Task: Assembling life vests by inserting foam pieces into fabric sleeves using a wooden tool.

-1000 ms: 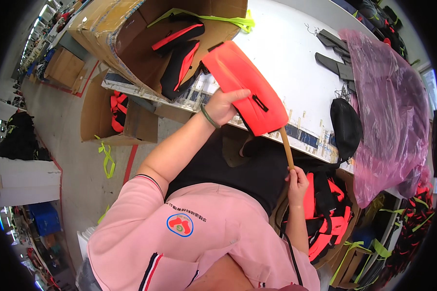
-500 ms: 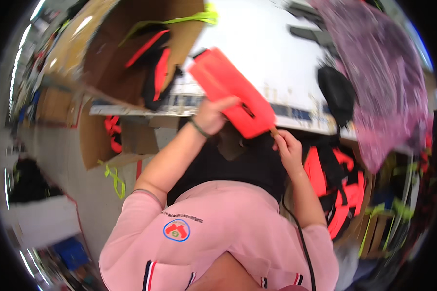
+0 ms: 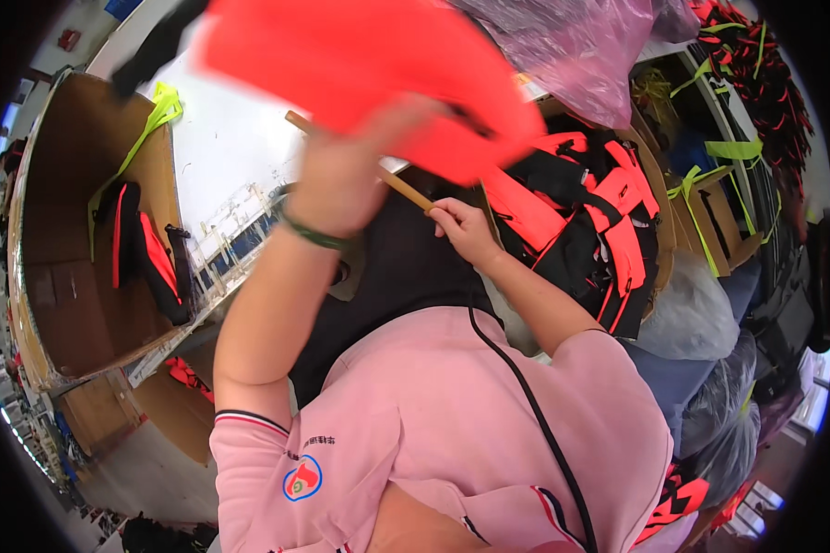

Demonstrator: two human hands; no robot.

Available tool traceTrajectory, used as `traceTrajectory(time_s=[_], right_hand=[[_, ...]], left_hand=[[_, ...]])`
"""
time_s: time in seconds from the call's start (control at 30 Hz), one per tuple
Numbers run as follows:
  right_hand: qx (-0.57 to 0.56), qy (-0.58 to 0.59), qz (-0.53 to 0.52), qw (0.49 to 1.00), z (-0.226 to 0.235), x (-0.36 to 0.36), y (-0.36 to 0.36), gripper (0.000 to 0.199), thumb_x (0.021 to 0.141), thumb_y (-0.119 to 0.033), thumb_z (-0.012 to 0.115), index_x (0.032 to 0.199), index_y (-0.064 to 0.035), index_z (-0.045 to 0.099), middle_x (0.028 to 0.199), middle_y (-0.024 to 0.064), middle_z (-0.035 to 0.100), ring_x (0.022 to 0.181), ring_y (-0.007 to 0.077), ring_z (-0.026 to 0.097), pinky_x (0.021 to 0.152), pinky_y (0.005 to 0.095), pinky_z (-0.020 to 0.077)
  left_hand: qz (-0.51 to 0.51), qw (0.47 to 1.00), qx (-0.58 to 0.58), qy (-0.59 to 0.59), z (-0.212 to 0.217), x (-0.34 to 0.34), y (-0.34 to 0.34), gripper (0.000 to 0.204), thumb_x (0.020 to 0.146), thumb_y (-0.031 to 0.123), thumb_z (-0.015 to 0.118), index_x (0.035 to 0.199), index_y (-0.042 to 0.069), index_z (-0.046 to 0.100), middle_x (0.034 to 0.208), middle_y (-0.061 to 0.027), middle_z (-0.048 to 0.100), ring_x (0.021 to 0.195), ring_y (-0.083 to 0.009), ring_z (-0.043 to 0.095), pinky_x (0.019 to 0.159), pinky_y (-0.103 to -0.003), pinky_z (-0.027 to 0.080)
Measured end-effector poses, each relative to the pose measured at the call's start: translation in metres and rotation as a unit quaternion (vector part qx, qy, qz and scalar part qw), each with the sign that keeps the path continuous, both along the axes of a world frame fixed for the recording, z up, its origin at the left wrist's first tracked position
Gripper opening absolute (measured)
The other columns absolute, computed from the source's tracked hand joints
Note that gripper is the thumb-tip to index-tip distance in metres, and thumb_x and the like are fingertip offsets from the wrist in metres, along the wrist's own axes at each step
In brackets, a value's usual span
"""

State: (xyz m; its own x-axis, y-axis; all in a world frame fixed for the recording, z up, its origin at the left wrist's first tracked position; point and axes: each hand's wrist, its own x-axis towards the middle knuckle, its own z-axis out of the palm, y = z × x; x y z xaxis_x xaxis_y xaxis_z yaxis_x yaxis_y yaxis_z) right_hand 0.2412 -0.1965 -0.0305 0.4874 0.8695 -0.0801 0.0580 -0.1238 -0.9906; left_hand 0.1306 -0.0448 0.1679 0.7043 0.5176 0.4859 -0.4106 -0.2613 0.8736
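Observation:
My left hand (image 3: 341, 175), blurred by motion, is raised with its fingers closed on a bright coral-red fabric piece (image 3: 360, 64). The piece has a small dark slot near its right end, and its upper edge runs out of view. A black strip (image 3: 157, 46) shows at its far left. My right hand (image 3: 466, 230) pinches the near end of a thin wooden stick (image 3: 406, 192). The stick slants up to the left and passes behind my left hand and wrist. Its far tip shows beyond, over the white table (image 3: 231, 147).
A cardboard box (image 3: 60, 323) lies on its side at the table's left, with coral-and-black pieces (image 3: 148, 253) and a lime strap (image 3: 138, 147). To the right, several coral-and-black pieces (image 3: 609, 212) fill a box. Pink plastic sheeting (image 3: 572, 55) hangs over the table's edge.
My left hand has lifted the fabric piece up and away. The stick, mostly hidden by the piece before, now shows along much of its length. My view has turned toward the right.

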Motion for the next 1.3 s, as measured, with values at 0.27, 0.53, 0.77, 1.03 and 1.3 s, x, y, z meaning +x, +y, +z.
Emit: traceTrajectory(time_s=[0.27,0.53,0.77,1.03,1.3], right_hand=[[0.099,-0.132,-0.018,0.986,-0.026,-0.013,-0.003,0.014,0.086,-0.014,0.055,0.090,-0.0019,0.062,0.063,0.0059,0.060,0.061,0.0150,0.059,0.057,0.0272,0.0460],[0.057,-0.046,-0.033,0.997,0.005,0.008,0.022,0.016,0.087,-0.011,0.056,0.095,0.0011,0.060,0.077,0.0084,0.063,0.066,0.0138,0.061,0.060,0.0254,0.0474],[-0.019,-0.386,-0.052,0.921,0.055,0.065,0.100,0.023,0.088,-0.017,0.054,0.107,-0.0046,0.060,0.091,0.0157,0.065,0.080,0.0287,0.063,0.070,0.0343,0.0486],[-0.006,-0.557,-0.021,0.830,0.062,0.059,0.164,0.030,0.079,-0.015,0.062,0.109,-0.0087,0.057,0.105,0.0114,0.055,0.100,0.0315,0.049,0.084,0.0427,0.0399],[0.073,-0.193,0.092,0.974,0.073,0.017,0.152,0.027,0.085,-0.011,0.058,0.111,-0.0021,0.056,0.103,0.0133,0.057,0.093,0.0218,0.056,0.074,0.0305,0.0469]], left_hand=[[-0.346,0.887,-0.131,0.278,-0.039,0.026,-0.036,0.053,0.080,0.024,0.067,0.121,-0.004,0.048,0.118,-0.0179,0.055,0.109,-0.0241,0.054,0.093,-0.033,0.042],[0.239,0.932,-0.216,0.164,-0.074,-0.142,0.087,0.021,0.087,0.007,0.055,0.104,-0.005,0.057,0.096,-0.0110,0.063,0.090,-0.0178,0.061,0.082,-0.029,0.049],[0.679,0.562,0.064,0.468,-0.128,-0.324,0.182,0.051,0.073,0.034,0.069,0.117,0.013,0.053,0.115,-0.0115,0.056,0.108,-0.0298,0.050,0.093,-0.049,0.038],[0.627,0.513,-0.040,0.585,-0.126,-0.324,0.167,0.062,0.071,0.028,0.067,0.128,0.013,0.046,0.129,-0.0158,0.045,0.122,-0.0329,0.039,0.101,-0.048,0.032],[0.465,0.801,0.277,0.258,-0.069,-0.228,0.144,0.036,0.073,-0.004,0.056,0.105,0.011,0.065,0.106,-0.0094,0.062,0.104,-0.0258,0.057,0.094,-0.036,0.041]])
